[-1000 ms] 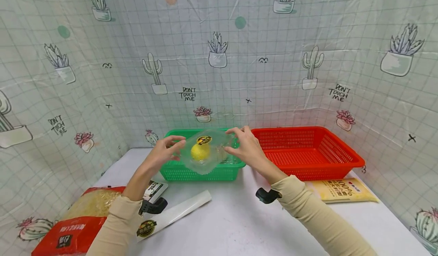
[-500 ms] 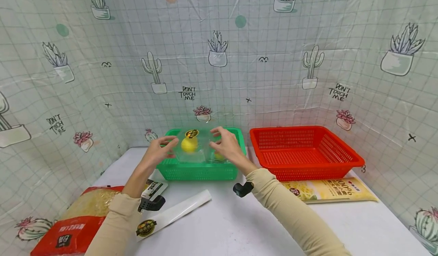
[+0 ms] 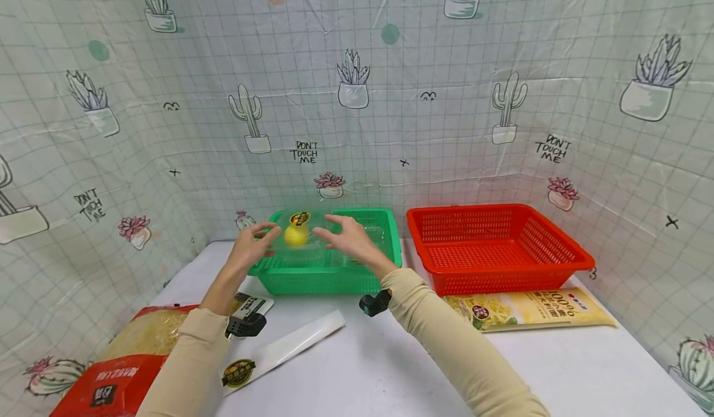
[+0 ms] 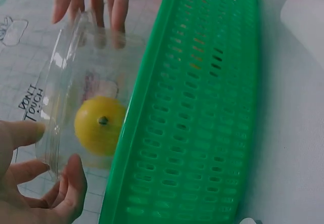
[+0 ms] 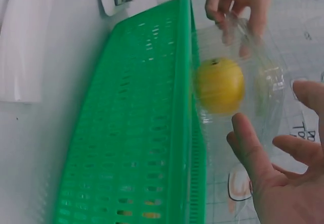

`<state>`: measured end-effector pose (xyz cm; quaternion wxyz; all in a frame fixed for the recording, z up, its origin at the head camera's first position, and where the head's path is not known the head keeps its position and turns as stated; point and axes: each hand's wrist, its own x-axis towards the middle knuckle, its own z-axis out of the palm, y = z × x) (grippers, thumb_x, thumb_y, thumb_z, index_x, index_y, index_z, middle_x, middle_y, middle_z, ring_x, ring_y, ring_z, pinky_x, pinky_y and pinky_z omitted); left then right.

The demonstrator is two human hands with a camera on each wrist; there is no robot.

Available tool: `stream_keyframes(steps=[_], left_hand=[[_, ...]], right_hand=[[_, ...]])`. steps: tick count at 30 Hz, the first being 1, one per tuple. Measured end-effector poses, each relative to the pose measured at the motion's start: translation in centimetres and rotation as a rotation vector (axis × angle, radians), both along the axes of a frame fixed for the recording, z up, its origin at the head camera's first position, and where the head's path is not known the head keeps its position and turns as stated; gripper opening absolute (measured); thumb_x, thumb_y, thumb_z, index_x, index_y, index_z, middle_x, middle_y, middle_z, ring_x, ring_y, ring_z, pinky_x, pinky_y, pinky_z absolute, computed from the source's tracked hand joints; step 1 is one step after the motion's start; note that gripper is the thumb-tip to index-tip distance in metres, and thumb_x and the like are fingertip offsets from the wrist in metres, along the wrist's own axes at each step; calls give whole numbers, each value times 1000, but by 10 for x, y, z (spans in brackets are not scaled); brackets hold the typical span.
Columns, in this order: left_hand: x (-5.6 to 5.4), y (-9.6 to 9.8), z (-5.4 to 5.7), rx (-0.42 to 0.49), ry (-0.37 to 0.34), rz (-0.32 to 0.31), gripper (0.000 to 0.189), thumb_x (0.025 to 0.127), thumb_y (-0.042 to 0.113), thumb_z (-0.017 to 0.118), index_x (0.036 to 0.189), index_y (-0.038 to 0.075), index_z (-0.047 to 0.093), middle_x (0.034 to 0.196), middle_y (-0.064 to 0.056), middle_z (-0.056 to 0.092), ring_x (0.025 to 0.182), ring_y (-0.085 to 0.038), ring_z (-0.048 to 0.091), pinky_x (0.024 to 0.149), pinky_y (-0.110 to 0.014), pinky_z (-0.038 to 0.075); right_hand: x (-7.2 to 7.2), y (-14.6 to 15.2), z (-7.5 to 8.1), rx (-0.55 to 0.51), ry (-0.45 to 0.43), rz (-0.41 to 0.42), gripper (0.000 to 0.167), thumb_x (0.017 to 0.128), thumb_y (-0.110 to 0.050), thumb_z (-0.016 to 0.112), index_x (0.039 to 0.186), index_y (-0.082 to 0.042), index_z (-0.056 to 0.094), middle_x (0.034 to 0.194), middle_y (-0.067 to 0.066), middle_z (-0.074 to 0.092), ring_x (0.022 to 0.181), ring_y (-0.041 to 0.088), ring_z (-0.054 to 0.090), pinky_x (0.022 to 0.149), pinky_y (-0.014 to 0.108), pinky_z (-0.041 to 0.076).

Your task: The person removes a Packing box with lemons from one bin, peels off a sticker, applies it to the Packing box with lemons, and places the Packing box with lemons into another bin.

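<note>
A clear plastic box (image 3: 309,253) with a round yellow fruit (image 3: 296,235), like a lemon, inside is held over the green basket (image 3: 326,284). A black and gold sticker marks the box's top. My left hand (image 3: 250,243) holds its left end, with thumb and fingers at the corner in the left wrist view. At the other end is my right hand (image 3: 350,238), its thumb and fingers spread around the edge of the box. Another clear container (image 3: 375,234) shows in the basket, behind my right hand.
To the right stands a red basket (image 3: 502,280), with a yellow pasta packet (image 3: 530,310) in front. A long white packet (image 3: 295,344), a small white and black pack (image 3: 253,307) and a red bag (image 3: 119,377) lie at the left.
Both hands have moved left with the clear box, now over the left part of the green basket. The right arm has shifted farther, uncovering more of the yellow packet.
</note>
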<state>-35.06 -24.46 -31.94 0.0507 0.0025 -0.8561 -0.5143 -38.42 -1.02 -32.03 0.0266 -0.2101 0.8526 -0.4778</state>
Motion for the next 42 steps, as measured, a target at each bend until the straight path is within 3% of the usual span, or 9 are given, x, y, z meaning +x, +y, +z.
stream_keyframes(steps=[5,13,20,25,30,38,40,42], left_hand=[[-1,0,-2,-85,-33,-6,58,103,34,50,149,2,37,145,-31,39,110,-40,65,104,-51,47],[-4,0,-3,-204,-75,-68,66,101,32,55,151,-2,31,149,-34,35,118,-44,60,104,-54,45],[-7,1,-5,-337,-97,-121,70,99,32,58,151,-4,28,147,-37,35,123,-46,55,103,-55,46],[-10,5,-9,-396,-110,-148,66,100,26,57,150,-7,29,145,-40,37,129,-49,48,102,-56,46],[-14,7,-13,-423,-127,-157,65,100,24,56,149,-9,30,144,-39,39,130,-49,47,102,-54,47],[-16,9,-14,-535,-93,-175,62,98,22,59,143,-14,36,141,-37,44,129,-48,48,100,-52,48],[-16,10,-14,-579,-87,-179,61,98,22,59,142,-15,38,142,-36,44,129,-48,48,101,-53,48],[-16,11,-14,-611,-90,-178,60,98,22,59,141,-16,39,144,-35,42,130,-48,45,102,-54,46]], right_hand=[[1,-10,-7,97,26,5,81,86,-44,73,152,-14,37,157,12,36,117,28,63,102,45,49],[3,-19,-17,141,56,2,68,86,-28,76,145,-10,48,149,12,47,117,29,61,94,41,54],[5,-20,-24,155,102,-70,52,87,-23,76,134,-8,61,146,15,50,137,37,40,111,52,39],[5,-18,-29,148,80,-90,41,90,-20,72,128,-7,65,146,15,49,141,39,36,112,54,37],[5,-18,-33,162,77,-93,39,90,-20,72,127,-7,66,144,14,51,139,38,37,111,53,39],[6,-21,-32,231,107,-103,36,90,-22,72,125,-11,69,142,12,56,138,37,42,109,52,41],[7,-23,-32,254,117,-115,36,90,-22,72,125,-11,69,140,11,58,134,35,48,105,49,45],[8,-25,-32,277,133,-127,36,90,-22,72,124,-12,69,137,10,61,120,29,58,96,43,51]])
